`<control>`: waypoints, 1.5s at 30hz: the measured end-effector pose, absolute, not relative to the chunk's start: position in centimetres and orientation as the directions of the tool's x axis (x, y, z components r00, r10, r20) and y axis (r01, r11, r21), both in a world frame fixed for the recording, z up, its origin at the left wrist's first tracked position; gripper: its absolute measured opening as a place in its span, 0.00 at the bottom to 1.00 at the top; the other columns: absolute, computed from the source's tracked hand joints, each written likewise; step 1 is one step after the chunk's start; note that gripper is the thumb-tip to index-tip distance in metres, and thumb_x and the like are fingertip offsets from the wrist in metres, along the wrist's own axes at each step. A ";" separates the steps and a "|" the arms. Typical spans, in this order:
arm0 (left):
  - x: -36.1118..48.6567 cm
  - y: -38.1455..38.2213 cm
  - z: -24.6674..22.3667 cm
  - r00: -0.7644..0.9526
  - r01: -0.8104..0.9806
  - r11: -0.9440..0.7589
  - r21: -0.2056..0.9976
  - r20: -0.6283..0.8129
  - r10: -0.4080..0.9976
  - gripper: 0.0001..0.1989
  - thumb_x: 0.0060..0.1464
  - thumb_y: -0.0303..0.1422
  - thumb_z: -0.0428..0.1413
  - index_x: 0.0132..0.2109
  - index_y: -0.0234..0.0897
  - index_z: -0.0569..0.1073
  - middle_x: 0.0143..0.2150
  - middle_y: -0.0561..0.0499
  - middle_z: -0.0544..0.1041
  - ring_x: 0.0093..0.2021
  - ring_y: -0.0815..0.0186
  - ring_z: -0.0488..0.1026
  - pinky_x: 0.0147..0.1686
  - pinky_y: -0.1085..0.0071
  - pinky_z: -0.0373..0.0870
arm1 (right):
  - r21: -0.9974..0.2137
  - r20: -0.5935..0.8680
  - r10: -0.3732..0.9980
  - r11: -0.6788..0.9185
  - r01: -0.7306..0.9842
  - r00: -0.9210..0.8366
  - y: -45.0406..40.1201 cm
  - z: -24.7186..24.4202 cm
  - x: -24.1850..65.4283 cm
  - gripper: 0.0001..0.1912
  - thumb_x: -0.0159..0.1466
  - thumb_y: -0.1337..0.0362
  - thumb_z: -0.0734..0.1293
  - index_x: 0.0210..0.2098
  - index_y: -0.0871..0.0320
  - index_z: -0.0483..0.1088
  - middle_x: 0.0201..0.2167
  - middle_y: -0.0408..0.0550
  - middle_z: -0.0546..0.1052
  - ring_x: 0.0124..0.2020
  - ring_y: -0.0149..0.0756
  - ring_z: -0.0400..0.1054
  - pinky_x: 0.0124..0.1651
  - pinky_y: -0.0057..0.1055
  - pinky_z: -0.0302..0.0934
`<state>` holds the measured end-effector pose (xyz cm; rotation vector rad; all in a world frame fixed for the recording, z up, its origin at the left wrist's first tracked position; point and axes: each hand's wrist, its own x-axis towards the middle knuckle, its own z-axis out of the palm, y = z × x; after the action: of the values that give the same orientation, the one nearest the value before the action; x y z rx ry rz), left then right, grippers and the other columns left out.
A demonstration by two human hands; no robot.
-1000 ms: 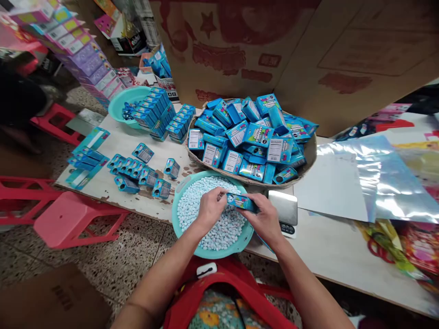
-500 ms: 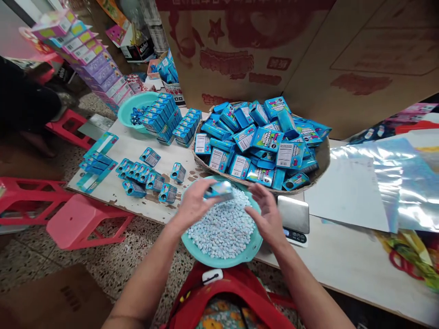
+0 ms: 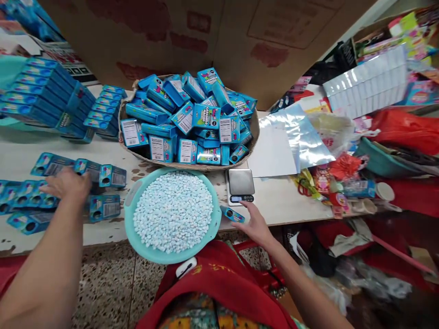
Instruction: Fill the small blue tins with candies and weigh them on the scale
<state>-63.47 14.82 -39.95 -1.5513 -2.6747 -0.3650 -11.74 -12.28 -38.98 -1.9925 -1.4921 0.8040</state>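
My left hand (image 3: 68, 185) is over the group of small blue boxes (image 3: 111, 176) at the left; its fingers are partly spread, and whether they touch a box is hard to tell. Near the table's front edge, my right hand (image 3: 255, 224) has thumb and fingers around the end of one blue box (image 3: 232, 214), just below the digital scale (image 3: 241, 183). Between my hands stands a turquoise basin (image 3: 128, 228) full of pale blue candies (image 3: 173, 210). Behind it, a cardboard tray (image 3: 254, 132) holds a heap of blue boxes (image 3: 206, 116).
Stacked blue boxes (image 3: 41, 91) stand at the back left. White sheets (image 3: 270, 151) and shiny film (image 3: 312, 137) lie right of the tray. Red-handled scissors (image 3: 303, 189), cups (image 3: 384, 191) and bags are farther right. A large carton (image 3: 219, 41) rises behind.
The view has swung right. My left hand has let go of its box and moved left to the group. My right hand has moved from above the basin to a box beside the scale.
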 end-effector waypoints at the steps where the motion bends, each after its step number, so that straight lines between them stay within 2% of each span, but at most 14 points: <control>1: -62.8 13.8 -39.4 -0.474 0.875 0.427 0.227 0.224 0.852 0.21 0.49 0.44 0.56 0.44 0.33 0.71 0.46 0.43 0.74 0.57 0.36 0.60 0.49 0.32 0.55 | -0.700 -0.175 0.962 -0.270 0.661 0.208 -12.5 -39.6 -12.3 0.32 0.49 0.52 0.73 0.51 0.55 0.67 0.49 0.53 0.73 0.50 0.49 0.67 0.53 0.48 0.62; 4: -58.5 9.1 -37.1 -0.355 0.913 0.233 0.334 0.372 0.857 0.22 0.55 0.43 0.52 0.51 0.32 0.69 0.50 0.42 0.73 0.55 0.49 0.66 0.53 0.44 0.60 | -0.729 -0.246 0.945 -0.326 0.601 0.215 -13.0 -40.5 -13.1 0.22 0.54 0.52 0.70 0.43 0.57 0.69 0.40 0.50 0.75 0.40 0.45 0.70 0.45 0.44 0.65; 7: -52.2 3.1 -36.6 -0.131 0.858 -0.006 0.513 0.230 0.964 0.18 0.61 0.42 0.45 0.46 0.33 0.72 0.44 0.42 0.75 0.47 0.59 0.71 0.49 0.59 0.67 | -0.776 -0.247 0.914 -0.385 0.499 0.321 -13.3 -39.1 -12.3 0.22 0.53 0.50 0.71 0.41 0.57 0.70 0.38 0.49 0.76 0.38 0.43 0.70 0.44 0.40 0.65; 9: -48.4 -0.3 -37.4 0.063 0.833 -0.121 0.540 0.124 0.990 0.19 0.61 0.42 0.46 0.51 0.36 0.70 0.50 0.41 0.73 0.53 0.58 0.68 0.54 0.59 0.64 | -0.805 -0.262 0.868 -0.438 0.400 0.423 -13.2 -37.3 -11.4 0.24 0.50 0.50 0.73 0.42 0.56 0.71 0.38 0.48 0.76 0.38 0.42 0.70 0.43 0.38 0.64; 12: -44.8 -2.5 -39.1 0.058 0.889 -0.074 0.452 0.050 0.997 0.26 0.57 0.45 0.51 0.59 0.36 0.65 0.58 0.38 0.66 0.60 0.50 0.60 0.56 0.51 0.57 | -0.878 -0.314 0.819 -0.443 0.182 0.479 -12.1 -34.8 -10.8 0.26 0.47 0.53 0.75 0.43 0.56 0.71 0.36 0.47 0.77 0.35 0.38 0.70 0.38 0.34 0.64; 14: -43.5 -2.4 -39.8 -0.021 0.905 0.000 0.426 0.044 0.999 0.28 0.55 0.48 0.52 0.57 0.36 0.67 0.56 0.36 0.67 0.57 0.48 0.61 0.54 0.50 0.58 | -0.925 -0.330 0.829 -0.379 0.019 0.451 -10.8 -33.9 -11.6 0.25 0.46 0.54 0.75 0.40 0.56 0.71 0.34 0.47 0.77 0.32 0.37 0.69 0.35 0.32 0.64; 17: -42.1 -1.5 -40.0 -0.062 0.872 0.028 0.489 0.054 0.997 0.23 0.54 0.49 0.53 0.49 0.37 0.72 0.46 0.40 0.72 0.49 0.52 0.66 0.50 0.56 0.62 | -0.943 -0.333 0.865 -0.312 -0.117 0.376 -8.8 -33.5 -14.6 0.23 0.45 0.54 0.76 0.37 0.57 0.70 0.31 0.46 0.76 0.29 0.36 0.69 0.33 0.32 0.65; 24: -40.7 -1.1 -39.4 -0.214 0.654 0.168 0.737 -0.033 0.976 0.10 0.54 0.40 0.54 0.33 0.39 0.74 0.34 0.49 0.74 0.38 0.62 0.69 0.42 0.67 0.63 | -0.954 -0.257 0.953 -0.277 0.117 0.159 -6.6 -32.2 -20.8 0.24 0.48 0.53 0.75 0.39 0.56 0.68 0.34 0.45 0.74 0.31 0.34 0.67 0.34 0.29 0.64; 26: -40.8 -1.1 -39.0 -0.300 0.472 0.264 0.841 -0.129 0.945 0.10 0.53 0.40 0.55 0.29 0.38 0.72 0.28 0.52 0.72 0.32 0.65 0.68 0.38 0.70 0.62 | -0.948 -0.232 0.965 -0.253 0.195 0.124 -6.6 -31.7 -21.4 0.24 0.49 0.51 0.75 0.40 0.56 0.68 0.34 0.45 0.74 0.32 0.35 0.67 0.35 0.30 0.63; 29: -40.7 -1.4 -37.2 -0.374 0.060 0.353 0.934 -0.307 0.875 0.13 0.49 0.41 0.57 0.25 0.36 0.68 0.23 0.55 0.67 0.24 0.70 0.63 0.28 0.73 0.60 | -0.935 -0.195 0.979 -0.206 0.289 0.066 -6.8 -31.3 -22.0 0.25 0.50 0.50 0.74 0.41 0.56 0.68 0.35 0.45 0.74 0.35 0.37 0.68 0.39 0.32 0.63; 32: -40.2 -2.0 -34.0 -0.303 -0.344 0.350 0.871 -0.456 0.837 0.14 0.46 0.41 0.60 0.26 0.36 0.66 0.22 0.56 0.65 0.18 0.73 0.59 0.19 0.74 0.55 | -0.911 -0.116 0.993 -0.107 0.397 0.002 -7.0 -31.0 -22.6 0.23 0.52 0.50 0.73 0.42 0.56 0.69 0.38 0.47 0.74 0.39 0.40 0.68 0.44 0.36 0.62; 35: -39.6 -2.6 -30.6 -0.210 -0.552 0.289 0.782 -0.467 0.859 0.14 0.45 0.40 0.61 0.30 0.36 0.65 0.23 0.56 0.67 0.18 0.73 0.61 0.17 0.75 0.55 | -0.883 -0.009 0.997 0.028 0.468 -0.076 -7.0 -30.5 -23.7 0.21 0.53 0.52 0.73 0.42 0.56 0.70 0.39 0.48 0.74 0.42 0.42 0.68 0.46 0.37 0.61; 40: -39.0 -3.3 -27.6 -0.228 -0.667 0.145 0.731 -0.385 0.895 0.13 0.46 0.36 0.60 0.29 0.36 0.63 0.23 0.56 0.68 0.22 0.71 0.67 0.24 0.72 0.66 | -0.835 0.099 0.974 0.192 0.515 -0.203 -6.9 -29.5 -25.8 0.18 0.54 0.57 0.73 0.41 0.57 0.70 0.38 0.49 0.74 0.42 0.43 0.67 0.46 0.38 0.61; 45: -39.0 -4.0 -26.7 -0.339 -0.655 0.069 0.753 -0.374 0.863 0.14 0.44 0.37 0.61 0.27 0.35 0.64 0.24 0.56 0.67 0.22 0.71 0.67 0.25 0.71 0.67 | -0.819 0.152 0.957 0.261 0.511 -0.246 -7.2 -28.8 -26.6 0.18 0.54 0.60 0.74 0.42 0.57 0.69 0.39 0.50 0.75 0.43 0.44 0.68 0.46 0.39 0.62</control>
<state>-39.03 -4.03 -26.74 -0.5890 -2.4445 -3.5371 -26.64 -7.25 -28.77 -1.3308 -1.8684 0.8553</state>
